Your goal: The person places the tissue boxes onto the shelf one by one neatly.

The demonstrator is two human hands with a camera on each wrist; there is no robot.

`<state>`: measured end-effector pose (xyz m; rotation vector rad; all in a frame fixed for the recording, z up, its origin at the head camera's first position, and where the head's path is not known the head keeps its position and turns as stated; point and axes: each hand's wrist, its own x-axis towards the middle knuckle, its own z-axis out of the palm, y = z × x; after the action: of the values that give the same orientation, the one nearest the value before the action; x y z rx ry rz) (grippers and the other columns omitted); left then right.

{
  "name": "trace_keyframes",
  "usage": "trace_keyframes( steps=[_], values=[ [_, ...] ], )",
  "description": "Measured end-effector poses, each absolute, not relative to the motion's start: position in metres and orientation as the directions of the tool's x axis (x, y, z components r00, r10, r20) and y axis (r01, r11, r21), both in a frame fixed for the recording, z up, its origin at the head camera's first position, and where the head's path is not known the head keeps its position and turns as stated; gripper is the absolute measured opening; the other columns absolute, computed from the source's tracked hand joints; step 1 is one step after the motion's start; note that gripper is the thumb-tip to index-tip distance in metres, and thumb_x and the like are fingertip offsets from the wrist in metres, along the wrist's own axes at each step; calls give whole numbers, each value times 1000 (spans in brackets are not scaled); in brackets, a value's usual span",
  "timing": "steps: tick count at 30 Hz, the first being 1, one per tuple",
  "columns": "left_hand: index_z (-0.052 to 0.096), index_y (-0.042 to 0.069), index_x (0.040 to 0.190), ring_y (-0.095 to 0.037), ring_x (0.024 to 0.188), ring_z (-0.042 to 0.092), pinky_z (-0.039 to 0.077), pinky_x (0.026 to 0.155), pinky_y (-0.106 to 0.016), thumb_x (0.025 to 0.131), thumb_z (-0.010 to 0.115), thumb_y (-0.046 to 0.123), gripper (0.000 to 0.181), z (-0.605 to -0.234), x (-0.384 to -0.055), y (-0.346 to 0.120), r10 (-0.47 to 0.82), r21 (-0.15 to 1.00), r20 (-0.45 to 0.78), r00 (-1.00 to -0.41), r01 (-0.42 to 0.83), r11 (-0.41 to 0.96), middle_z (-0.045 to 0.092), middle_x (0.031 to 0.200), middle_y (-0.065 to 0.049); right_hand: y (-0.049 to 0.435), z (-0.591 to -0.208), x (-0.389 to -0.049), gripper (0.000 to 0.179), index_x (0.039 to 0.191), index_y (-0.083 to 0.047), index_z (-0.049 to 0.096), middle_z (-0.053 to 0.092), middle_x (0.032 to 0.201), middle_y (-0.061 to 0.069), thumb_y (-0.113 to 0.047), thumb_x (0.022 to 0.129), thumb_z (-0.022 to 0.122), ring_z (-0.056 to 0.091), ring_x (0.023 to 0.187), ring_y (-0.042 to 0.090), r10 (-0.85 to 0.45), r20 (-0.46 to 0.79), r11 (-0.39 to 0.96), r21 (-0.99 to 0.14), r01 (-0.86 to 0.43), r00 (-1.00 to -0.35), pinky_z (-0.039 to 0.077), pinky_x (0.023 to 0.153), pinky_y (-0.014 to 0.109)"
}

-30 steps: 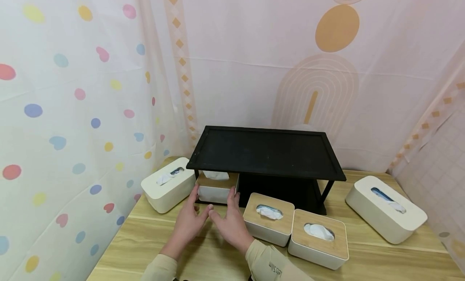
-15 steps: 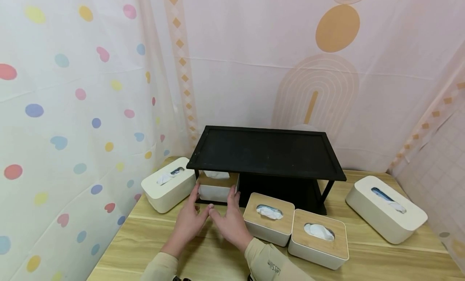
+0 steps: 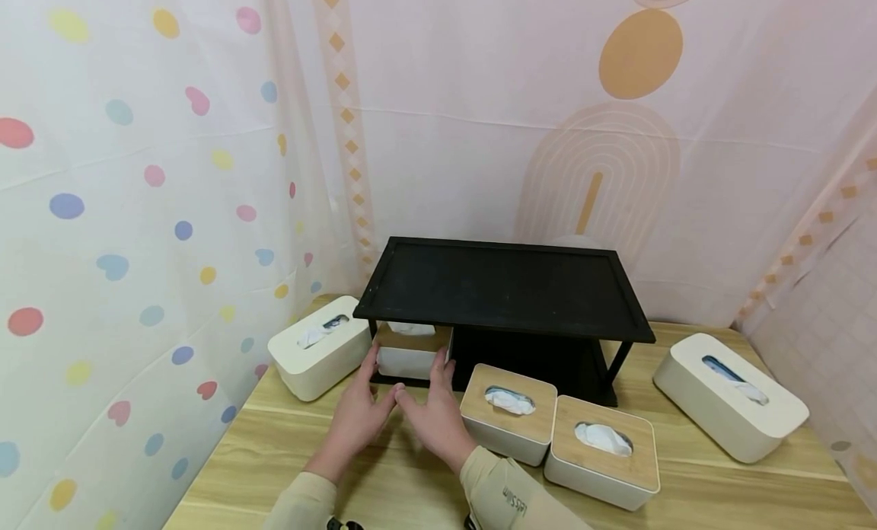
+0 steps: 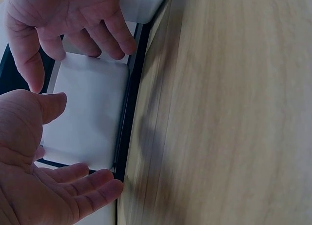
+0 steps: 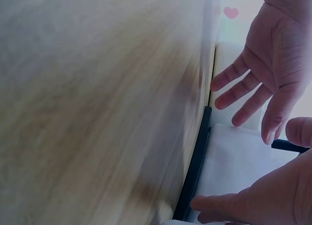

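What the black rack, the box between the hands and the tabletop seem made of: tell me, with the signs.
Black rack: painted metal or wood, perhaps; low sheen, no grain showing.
Box: probably matte white plastic, smooth with rounded corners; lid possibly wood or bamboo, brown but shaded.
Tabletop: wood or wood-look laminate, judging by its streaked grain.

White box [image 3: 406, 363] with brown wood top [image 3: 418, 342], white tissue [image 3: 412, 329] showing, sitting flat on the low shelf [image 3: 527, 359] of a black rack [image 3: 507, 288], at the left end
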<state>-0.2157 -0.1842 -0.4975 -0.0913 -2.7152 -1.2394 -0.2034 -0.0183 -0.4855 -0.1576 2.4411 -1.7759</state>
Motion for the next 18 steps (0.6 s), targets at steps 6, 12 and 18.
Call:
trace_keyframes(
  steps=[6,12,18],
  values=[
    [23,7,171,-42,134,63,56,107,-55,103,73,25,87,-496,-219,-183,-6,731,173,-985,125,671,54,156,-30,-19,-485,-205,105,172,-13,-10,-14,177,28,-51,104,61,13,164,49,-152,-38,301,-953,-10,-988,26,129,66],
    [24,5,170,-43,142,57,56,108,-56,102,73,23,86,-496,-220,-184,3,727,166,-986,125,675,51,159,-30,-20,-486,-207,105,172,-13,-9,-12,176,29,-51,104,62,14,163,50,-143,-44,297,-955,0,-989,27,129,66],
    [24,5,170,-42,145,55,56,108,-55,103,73,22,85,-499,-222,-185,10,726,170,-985,132,675,49,161,-30,-20,-488,-207,105,172,-11,-7,-11,176,31,-50,104,63,14,163,51,-143,-33,285,-959,-9,-989,26,129,66]
  ],
)
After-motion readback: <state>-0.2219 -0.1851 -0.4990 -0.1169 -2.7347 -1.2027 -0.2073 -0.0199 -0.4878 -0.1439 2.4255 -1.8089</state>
